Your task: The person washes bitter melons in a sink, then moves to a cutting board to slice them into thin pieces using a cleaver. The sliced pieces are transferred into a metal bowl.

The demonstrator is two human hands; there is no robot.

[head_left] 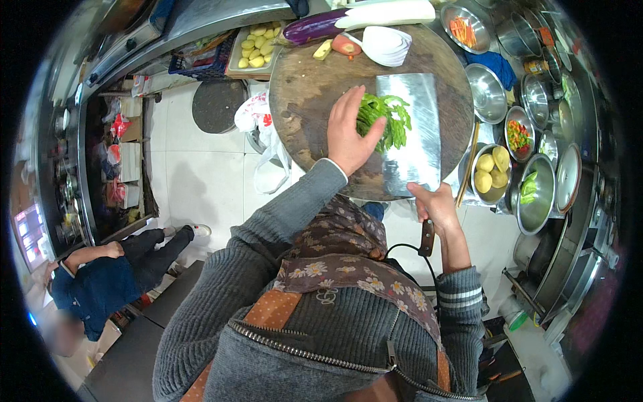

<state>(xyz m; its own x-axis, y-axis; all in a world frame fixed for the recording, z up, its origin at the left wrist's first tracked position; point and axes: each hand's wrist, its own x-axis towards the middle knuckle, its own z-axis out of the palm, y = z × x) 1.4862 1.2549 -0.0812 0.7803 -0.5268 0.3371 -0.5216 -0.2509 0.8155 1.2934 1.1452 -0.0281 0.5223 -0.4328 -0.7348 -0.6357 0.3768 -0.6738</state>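
Observation:
My right hand [435,204] is closed around the brown handle of a cleaver [418,144]. Its broad steel blade lies flat over a round wooden chopping board [315,114]. Chopped green pepper pieces [388,120], as they look, sit in a pile at the blade's left edge, some of them on the metal. My left hand [351,130] rests against the pile's left side, fingers stretched out and thumb reaching over the greens. Farther back on the board are a fanned white vegetable [387,47], a reddish-orange vegetable end [345,45] and a small yellow piece [323,50].
An eggplant [311,28] and a long white radish [392,13] lie at the board's far edge. Metal bowls stand at the right, including a bowl of peeled potatoes [483,181] and an empty bowl [487,94]. A box of potatoes [258,61] is back left. Another person [107,281] is at left.

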